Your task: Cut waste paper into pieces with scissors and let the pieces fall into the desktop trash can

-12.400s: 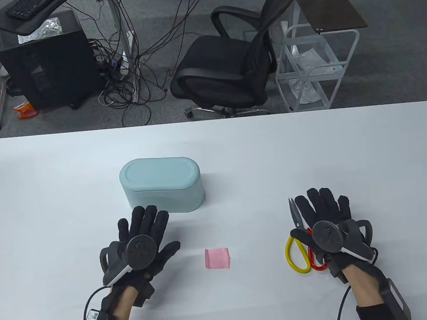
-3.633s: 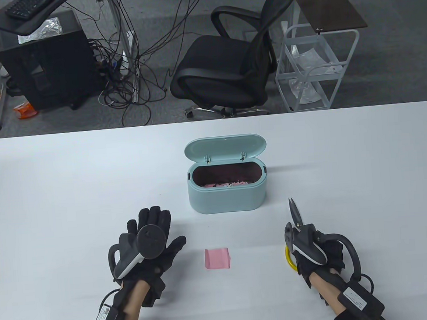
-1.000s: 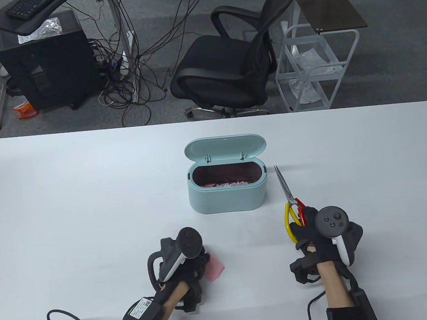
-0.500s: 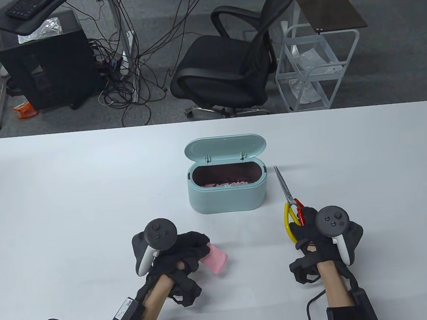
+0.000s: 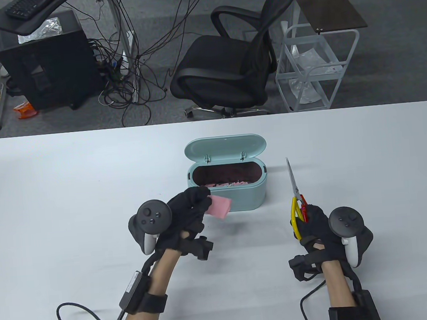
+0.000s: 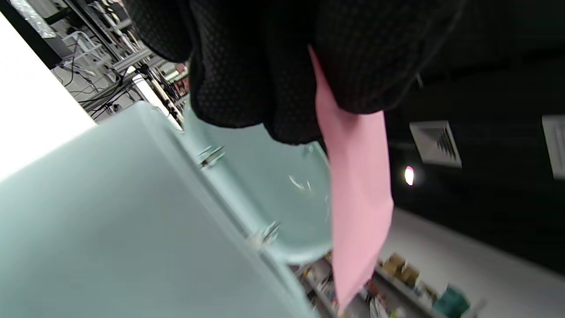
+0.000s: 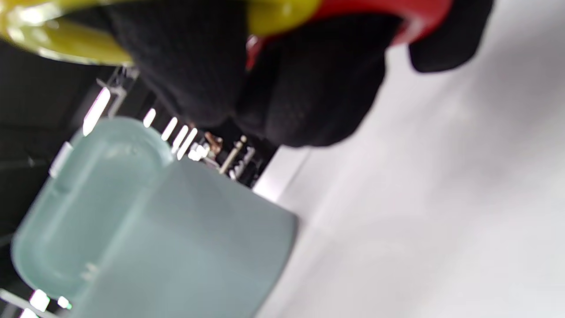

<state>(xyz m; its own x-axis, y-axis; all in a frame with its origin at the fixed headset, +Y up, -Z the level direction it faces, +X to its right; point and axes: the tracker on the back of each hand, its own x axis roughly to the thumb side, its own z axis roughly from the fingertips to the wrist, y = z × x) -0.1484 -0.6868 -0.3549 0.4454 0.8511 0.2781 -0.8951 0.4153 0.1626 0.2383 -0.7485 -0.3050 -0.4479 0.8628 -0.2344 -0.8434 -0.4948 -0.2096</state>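
Note:
A pale teal desktop trash can (image 5: 227, 199) stands mid-table with its lid (image 5: 225, 148) flipped back; several pink scraps lie inside. My left hand (image 5: 191, 209) pinches a pink sheet of paper (image 5: 220, 206) and holds it in the air just in front of the can's near wall. In the left wrist view the paper (image 6: 357, 194) hangs from the gloved fingers (image 6: 265, 66) beside the can (image 6: 110, 234). My right hand (image 5: 314, 222) grips the scissors (image 5: 296, 194) by their yellow and red loops, blades together and pointing away, right of the can. The loops (image 7: 309, 17) show in the right wrist view.
The white table (image 5: 71, 178) runs wide on both sides of the can. Beyond its far edge stand a black office chair (image 5: 235, 62), a white wire cart (image 5: 317, 67) and a black computer tower (image 5: 43, 59) with tangled cables. The left glove's cable (image 5: 85, 314) trails over the table's near part.
My left hand has picked the pink paper off the table and raised it toward the can's front. My right hand has shifted slightly right, holding the scissors, blades more upright.

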